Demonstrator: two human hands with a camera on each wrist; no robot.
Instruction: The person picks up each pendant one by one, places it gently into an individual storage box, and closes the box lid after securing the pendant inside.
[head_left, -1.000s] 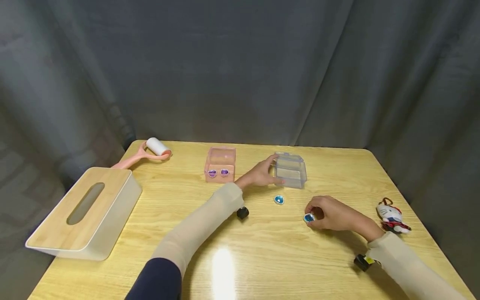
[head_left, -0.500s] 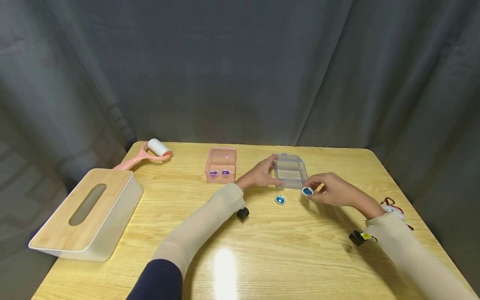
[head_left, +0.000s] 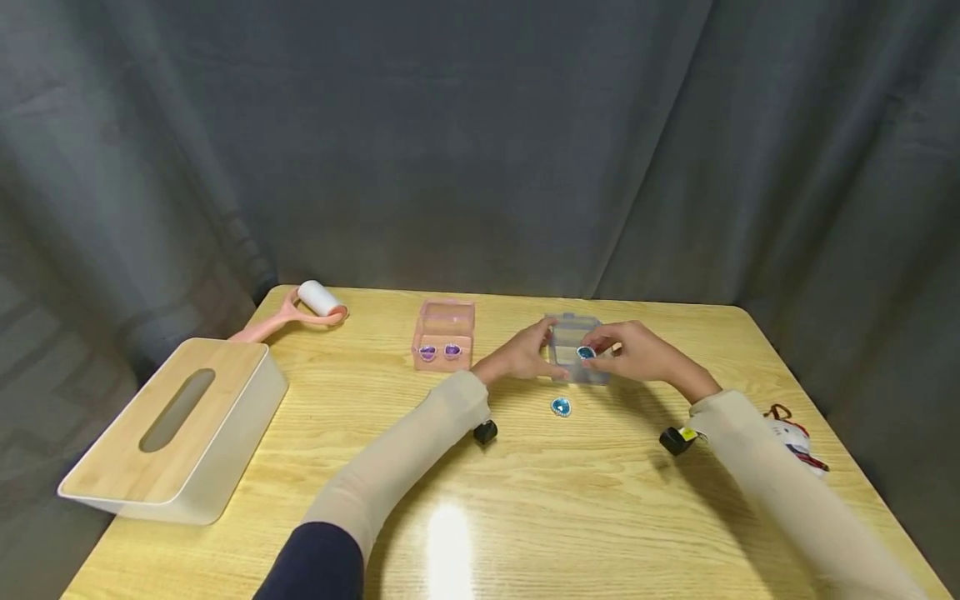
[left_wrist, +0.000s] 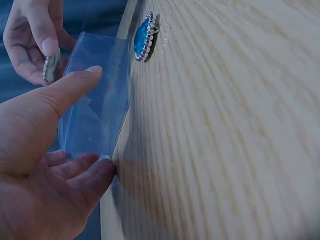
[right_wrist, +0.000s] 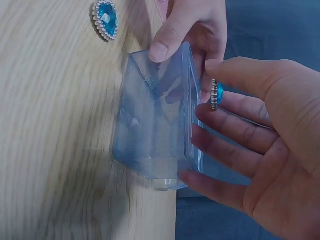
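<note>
My left hand (head_left: 523, 352) grips the left side of a clear bluish plastic box (left_wrist: 102, 95), whose lid stands open toward the back. In the left wrist view its thumb lies across the front wall, fingers along the side. My right hand (head_left: 637, 352) pinches a blue gem ornament (right_wrist: 219, 94) with a beaded silver rim between thumb and fingertips. That gem (head_left: 586, 353) hangs over the box's open top. A matching blue gem ornament (head_left: 561, 407) lies on the table in front of the box; a small loop shows at its edge in the left wrist view.
Left of my left hand, an open pink box (head_left: 447, 317) holds two purple gem ornaments (head_left: 439, 352). A tissue box (head_left: 225, 450) and a pink lint roller (head_left: 288, 315) are at the left. A plush cat keychain (head_left: 795, 437) lies right, partly behind my right sleeve.
My right hand has lifted the blue gem ornament off the table and carried it left and back, over the clear box. My left hand stays on the box.
</note>
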